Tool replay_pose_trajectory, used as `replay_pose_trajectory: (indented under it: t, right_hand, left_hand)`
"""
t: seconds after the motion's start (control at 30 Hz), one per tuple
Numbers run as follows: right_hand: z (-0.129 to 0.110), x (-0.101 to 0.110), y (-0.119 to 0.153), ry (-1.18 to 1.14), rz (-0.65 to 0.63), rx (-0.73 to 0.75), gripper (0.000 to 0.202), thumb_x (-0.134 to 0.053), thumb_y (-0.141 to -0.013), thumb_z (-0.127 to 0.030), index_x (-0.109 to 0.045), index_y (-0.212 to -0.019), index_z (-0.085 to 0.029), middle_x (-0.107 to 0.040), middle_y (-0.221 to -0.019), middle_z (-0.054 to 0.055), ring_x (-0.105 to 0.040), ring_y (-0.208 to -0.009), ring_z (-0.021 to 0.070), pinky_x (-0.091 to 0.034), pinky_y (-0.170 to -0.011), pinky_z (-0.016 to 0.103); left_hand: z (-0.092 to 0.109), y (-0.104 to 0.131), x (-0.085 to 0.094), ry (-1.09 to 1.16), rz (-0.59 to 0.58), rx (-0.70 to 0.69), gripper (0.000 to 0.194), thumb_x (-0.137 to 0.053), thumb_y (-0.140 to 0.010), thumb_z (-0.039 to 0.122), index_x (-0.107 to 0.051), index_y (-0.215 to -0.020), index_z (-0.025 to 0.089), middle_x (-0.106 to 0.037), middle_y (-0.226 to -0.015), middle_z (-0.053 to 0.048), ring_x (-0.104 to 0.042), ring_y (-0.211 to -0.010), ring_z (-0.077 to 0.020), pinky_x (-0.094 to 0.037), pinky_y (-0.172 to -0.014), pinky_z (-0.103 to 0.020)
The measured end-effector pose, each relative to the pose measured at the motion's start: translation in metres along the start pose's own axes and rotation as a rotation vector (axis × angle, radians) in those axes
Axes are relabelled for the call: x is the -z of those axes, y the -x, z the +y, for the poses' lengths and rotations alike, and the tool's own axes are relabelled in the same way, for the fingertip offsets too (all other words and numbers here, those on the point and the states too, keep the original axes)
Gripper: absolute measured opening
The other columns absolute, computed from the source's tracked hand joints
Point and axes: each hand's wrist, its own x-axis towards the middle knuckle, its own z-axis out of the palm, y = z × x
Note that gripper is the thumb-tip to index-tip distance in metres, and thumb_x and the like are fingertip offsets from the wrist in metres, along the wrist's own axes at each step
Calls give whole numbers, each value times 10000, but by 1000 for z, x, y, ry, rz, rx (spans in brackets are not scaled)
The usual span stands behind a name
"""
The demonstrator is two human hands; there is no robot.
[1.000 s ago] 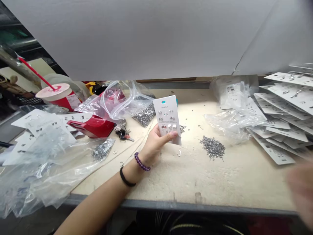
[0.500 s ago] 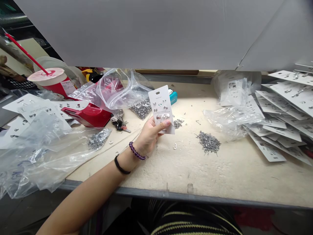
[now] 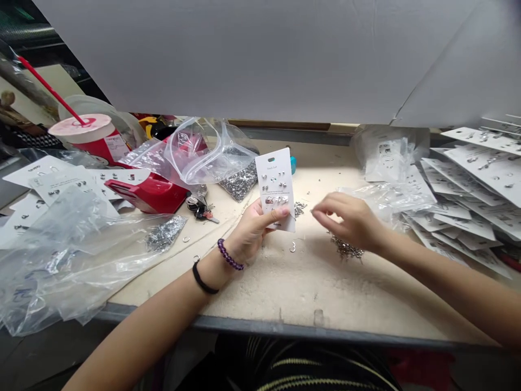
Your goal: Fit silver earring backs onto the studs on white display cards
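Upright in my left hand (image 3: 254, 225) is a white earring card (image 3: 275, 184) bearing several small studs and hoops, my thumb pressed on its lower front. To its right, my right hand (image 3: 345, 220) hovers with thumb and forefinger nearly pinched, pointing toward the card. Anything between those fingertips is too small to make out. Partly hidden under the right hand lies a pile of small metal earring pieces (image 3: 345, 250). Behind the card a smaller metal pile (image 3: 300, 208) shows. A loose silver hoop (image 3: 292, 247) rests on the table just below the card.
Stacked earring cards (image 3: 472, 206) and a clear plastic bag (image 3: 391, 196) stand at right. On the left are a red tape dispenser (image 3: 148, 194), keys (image 3: 201, 209), a red cup with a straw (image 3: 87, 136), and plastic bags (image 3: 81, 266). A large white panel (image 3: 260, 60) spans the back.
My right hand has come in from the right, over the metal pile and toward the card. My left hand still holds the card, which has shifted slightly rightward in view.
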Motion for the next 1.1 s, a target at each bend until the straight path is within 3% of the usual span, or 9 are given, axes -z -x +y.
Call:
replay_pose_trajectory:
  t: [0.17,0.43,0.6,0.73,0.87,1.0,1.1]
  right_hand:
    - [4,-12,-23,140,-153,-67,201,-470,-854,-249,-636,-768,-175,-653,-794,17,-570,-705,131,-399,-588,241]
    - [-3,-20,-22,228,-217,-77,204,-462,-831,-254,-642,-764,-186,-660,-804,25,-557,-688,148,-298,-513,237]
    - [-1,-16,-16,285,-253,37,239,-400,-875,-241,-614,-804,-162,-636,-819,54,-540,-725,156,-257,-504,247]
    - [-4,-12,-16,379,-302,147,182,-426,-827,-94,-588,-771,-153,-623,-802,76,-516,-710,159,-180,-468,268]
    - [-12,-10,-15,361,-259,118,179,-427,-817,-74,-575,-747,-144,-621,-791,79,-517,-701,153,-220,-474,262]
    - [-26,-6,-5,76,-113,-6,190,-405,-877,-202,-578,-813,-158,-624,-804,32,-534,-692,113,-353,-572,224]
    - [-33,-2,3,-48,-87,-50,171,-437,-860,-212,-596,-812,-168,-629,-813,20,-546,-717,122,-377,-618,233]
  left_hand:
    - [1,0,0,-13,-11,10,335,-695,-655,250,-581,-968,211,-649,-902,-7,-589,-807,-124,-451,-606,-201]
    - [-2,0,1,3,-19,31,343,-689,-666,253,-575,-986,208,-650,-926,-10,-582,-818,-122,-451,-638,-203]
    - [-1,1,-1,121,-3,67,271,-705,-641,229,-600,-890,214,-640,-818,30,-571,-744,-90,-440,-617,-186]
    - [-1,2,-1,185,81,105,235,-725,-606,218,-594,-801,203,-618,-744,59,-535,-634,-59,-413,-566,-171]
    - [-1,3,-1,211,58,115,202,-727,-598,219,-589,-742,184,-599,-688,54,-528,-619,-64,-404,-551,-175]
    - [-3,5,-2,262,-81,138,171,-721,-607,229,-593,-704,169,-586,-651,40,-532,-633,-71,-417,-572,-185]
    - [-4,6,-1,357,-158,152,157,-706,-629,203,-589,-730,178,-559,-610,57,-501,-568,-51,-415,-547,-171]
